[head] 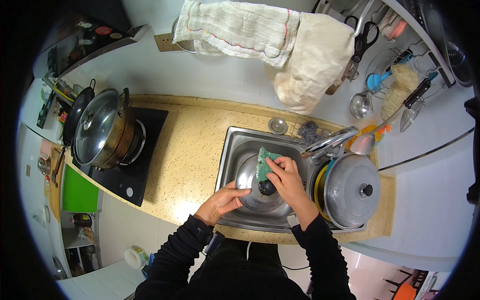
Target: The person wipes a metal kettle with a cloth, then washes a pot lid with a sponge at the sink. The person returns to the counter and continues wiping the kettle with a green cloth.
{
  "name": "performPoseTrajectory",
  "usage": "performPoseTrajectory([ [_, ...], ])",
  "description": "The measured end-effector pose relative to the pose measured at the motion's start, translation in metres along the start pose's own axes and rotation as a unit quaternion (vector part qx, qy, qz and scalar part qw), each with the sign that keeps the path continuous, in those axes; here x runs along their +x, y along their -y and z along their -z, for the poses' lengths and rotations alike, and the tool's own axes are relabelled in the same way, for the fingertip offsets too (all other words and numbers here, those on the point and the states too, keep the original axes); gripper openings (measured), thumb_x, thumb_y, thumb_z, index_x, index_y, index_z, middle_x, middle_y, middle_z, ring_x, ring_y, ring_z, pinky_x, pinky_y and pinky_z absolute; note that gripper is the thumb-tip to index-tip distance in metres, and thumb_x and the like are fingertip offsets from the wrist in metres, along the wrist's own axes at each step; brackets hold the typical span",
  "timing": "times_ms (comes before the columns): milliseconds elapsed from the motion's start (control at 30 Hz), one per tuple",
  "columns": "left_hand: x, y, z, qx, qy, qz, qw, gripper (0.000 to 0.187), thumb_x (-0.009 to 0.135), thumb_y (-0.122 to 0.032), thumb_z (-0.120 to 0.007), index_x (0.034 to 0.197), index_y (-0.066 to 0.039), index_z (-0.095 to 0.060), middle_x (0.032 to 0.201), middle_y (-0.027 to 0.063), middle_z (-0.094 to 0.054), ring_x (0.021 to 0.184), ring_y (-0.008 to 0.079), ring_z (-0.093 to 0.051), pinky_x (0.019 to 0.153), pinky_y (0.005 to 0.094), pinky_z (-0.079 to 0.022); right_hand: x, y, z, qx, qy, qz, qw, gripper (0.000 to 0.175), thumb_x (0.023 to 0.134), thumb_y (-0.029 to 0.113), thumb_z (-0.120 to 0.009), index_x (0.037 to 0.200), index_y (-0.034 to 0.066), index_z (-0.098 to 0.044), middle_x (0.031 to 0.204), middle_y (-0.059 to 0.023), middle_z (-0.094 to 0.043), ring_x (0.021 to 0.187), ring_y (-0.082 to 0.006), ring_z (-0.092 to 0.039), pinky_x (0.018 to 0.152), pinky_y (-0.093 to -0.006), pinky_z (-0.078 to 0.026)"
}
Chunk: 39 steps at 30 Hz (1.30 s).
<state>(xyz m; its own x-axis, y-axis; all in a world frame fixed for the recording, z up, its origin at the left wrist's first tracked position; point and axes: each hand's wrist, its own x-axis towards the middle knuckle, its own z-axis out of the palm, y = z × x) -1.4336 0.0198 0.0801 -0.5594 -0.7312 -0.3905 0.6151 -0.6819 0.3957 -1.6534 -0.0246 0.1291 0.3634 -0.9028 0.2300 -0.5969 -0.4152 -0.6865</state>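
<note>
Over the left basin of a stainless steel sink (227,157), my left hand (225,200) grips the left rim of a round metal pot lid (247,176), its thumb on the upper face. A black knob (267,187) stands near the lid's middle. My right hand (287,180) holds a green scouring pad (263,167) with fingers and thumb, just above the knob and against the lid. The faucet (328,144) is to the right of my right hand. Part of the lid is hidden under my right hand and the pad.
A large lid with a black knob (350,191) covers the right basin. A sink strainer (277,126) and a steel wool scourer (308,131) lie behind the sink. On the left, a glass-lidded pot (99,127) stands on the black cooktop (138,180). Cloths (315,56) hang above.
</note>
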Motion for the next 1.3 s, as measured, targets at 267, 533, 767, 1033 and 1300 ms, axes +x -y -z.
performPoseTrajectory([
  [267, 0.013, -0.001, -0.011, 0.059, 0.011, 0.01, 0.998, 0.034, 0.092, 0.001, -0.06, 0.125, -0.005, -0.054, 0.111, 0.006, -0.066, 0.102, 0.0168, -0.065, 0.09, 0.0342, -0.054, -0.004, 0.002, -0.01, 0.053, 0.006, 0.048, 0.997, 0.033, 0.081, 0.011, -0.071, 0.113, 0.0182, -0.072, 0.099, -0.006, -0.056, 0.092, -0.0242, -0.054, 0.079, -0.0336, -0.047],
  [533, 0.011, 0.001, -0.005, 0.065, 0.013, 0.024, 0.997, 0.037, 0.089, 0.005, -0.061, 0.124, -0.006, -0.055, 0.112, 0.0059, -0.065, 0.101, 0.0164, -0.065, 0.088, 0.0319, -0.053, -0.015, 0.003, -0.015, 0.056, -0.048, 0.033, 0.997, 0.03, 0.079, 0.013, -0.072, 0.108, 0.0205, -0.074, 0.104, -0.0035, -0.059, 0.1, -0.0241, -0.052, 0.089, -0.037, -0.042],
  [767, 0.001, -0.001, -0.018, 0.101, -0.025, 0.021, 0.994, 0.032, 0.09, 0.002, -0.062, 0.121, -0.007, -0.058, 0.109, 0.0041, -0.065, 0.099, 0.015, -0.065, 0.086, 0.0304, -0.055, -0.008, -0.025, -0.017, 0.135, -0.104, -0.048, 0.984, 0.025, 0.08, 0.014, -0.072, 0.104, 0.0175, -0.076, 0.11, -0.0084, -0.055, 0.104, -0.0245, -0.051, 0.094, -0.036, -0.041],
  [1033, 0.0, -0.001, -0.003, 0.099, -0.029, 0.016, 0.995, 0.034, 0.09, 0.003, -0.063, 0.122, -0.006, -0.057, 0.111, 0.0059, -0.065, 0.1, 0.0157, -0.065, 0.086, 0.0306, -0.055, -0.005, 0.009, -0.03, 0.043, -0.037, 0.004, 0.998, 0.025, 0.08, 0.02, -0.071, 0.103, 0.0278, -0.076, 0.101, -0.0004, -0.057, 0.099, -0.0216, -0.051, 0.096, -0.0372, -0.034],
  [1300, 0.0, 0.004, 0.008, -0.039, -0.044, -0.084, 0.995, 0.04, 0.094, -0.005, -0.058, 0.133, -0.003, -0.048, 0.125, 0.0127, -0.06, 0.115, 0.0254, -0.06, 0.1, 0.0429, -0.047, -0.032, -0.033, -0.049, 0.141, -0.202, -0.108, 0.963, 0.023, 0.09, 0.007, -0.063, 0.112, 0.0077, -0.071, 0.104, -0.006, -0.05, 0.098, -0.0197, -0.051, 0.088, -0.0288, -0.042],
])
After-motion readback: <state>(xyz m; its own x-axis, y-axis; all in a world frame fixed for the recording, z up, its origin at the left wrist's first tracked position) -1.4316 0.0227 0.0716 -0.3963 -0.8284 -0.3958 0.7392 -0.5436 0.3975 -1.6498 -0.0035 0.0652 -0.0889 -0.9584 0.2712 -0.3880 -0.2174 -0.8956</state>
